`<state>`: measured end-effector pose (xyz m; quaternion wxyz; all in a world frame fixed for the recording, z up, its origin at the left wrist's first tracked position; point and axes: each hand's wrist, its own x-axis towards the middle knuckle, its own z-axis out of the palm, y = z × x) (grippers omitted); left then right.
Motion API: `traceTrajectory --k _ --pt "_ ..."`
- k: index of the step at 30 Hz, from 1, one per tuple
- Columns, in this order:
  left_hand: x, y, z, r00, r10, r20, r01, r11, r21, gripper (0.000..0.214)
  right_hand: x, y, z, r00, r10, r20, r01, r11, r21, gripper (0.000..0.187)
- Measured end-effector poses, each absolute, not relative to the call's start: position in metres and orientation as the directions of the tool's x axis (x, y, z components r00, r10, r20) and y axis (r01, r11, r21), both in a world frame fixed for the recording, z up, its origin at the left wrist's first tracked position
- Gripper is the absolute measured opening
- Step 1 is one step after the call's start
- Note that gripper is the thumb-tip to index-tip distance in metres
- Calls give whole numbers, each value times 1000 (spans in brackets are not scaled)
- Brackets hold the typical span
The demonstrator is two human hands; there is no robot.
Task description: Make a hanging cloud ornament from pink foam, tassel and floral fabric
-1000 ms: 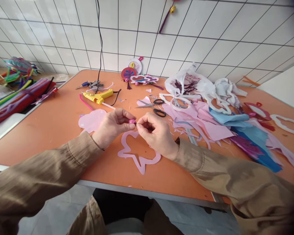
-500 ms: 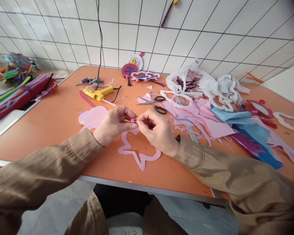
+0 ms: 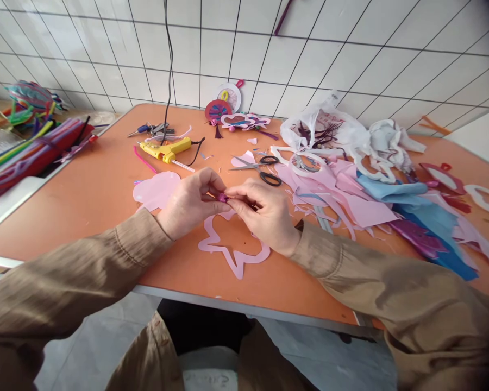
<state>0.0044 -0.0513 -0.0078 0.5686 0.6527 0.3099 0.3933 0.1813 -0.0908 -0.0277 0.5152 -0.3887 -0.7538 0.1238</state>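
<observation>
Starting at the left, I note a bundle of coloured pipe cleaners (image 3: 36,155) beside the orange table (image 3: 85,217). A yellow glue gun (image 3: 165,149) lies on the tabletop, a pink cloud-shaped piece (image 3: 157,190) nearer the person. The left hand (image 3: 193,202) has thumb and forefinger closed narrowly on a small magenta bead (image 3: 223,198). Below, the pale seat (image 3: 207,364) carries lettering, too indistinct to read. The bead is between both hands' fingertips, above the far edge of a pink cut-out outline (image 3: 238,265) on the table. Scissors (image 3: 264,172) lie spread beyond the right hand (image 3: 264,212), whose fingertips pinch the bead's right side. Farther right, a white plastic bag (image 3: 342,136) shows reddish marks, illegible from here, behind pink scraps (image 3: 364,209) and a blue sheet (image 3: 436,222).
</observation>
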Motion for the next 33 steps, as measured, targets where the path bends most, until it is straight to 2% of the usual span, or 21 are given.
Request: traceTrajectory --k 4,11,16,21,26,33 --pt "5 -51 -9 503 846 178 -19 -196 980 39 182 -91 -27 -211 664 717 506 702 -501 14" --pt "4 -53 -8 499 843 199 88 -278 957 30 182 -93 -24 -242 668 704 488 711 -507 17" --pt "6 -55 -4 529 833 164 167 -292 942 24 181 -93 -24 -241 729 641 450 669 -591 15" --pt "6 -55 -5 537 830 151 188 -292 938 21 179 -92 -24 -178 840 513 356 541 -762 13" --pt "4 -51 -7 501 851 159 219 -302 928 18 182 -85 -25 9 790 613 305 582 -754 11" --pt "3 -50 -6 521 834 180 88 -263 961 23 179 -86 -24 -15 870 494 -7 494 -870 14"
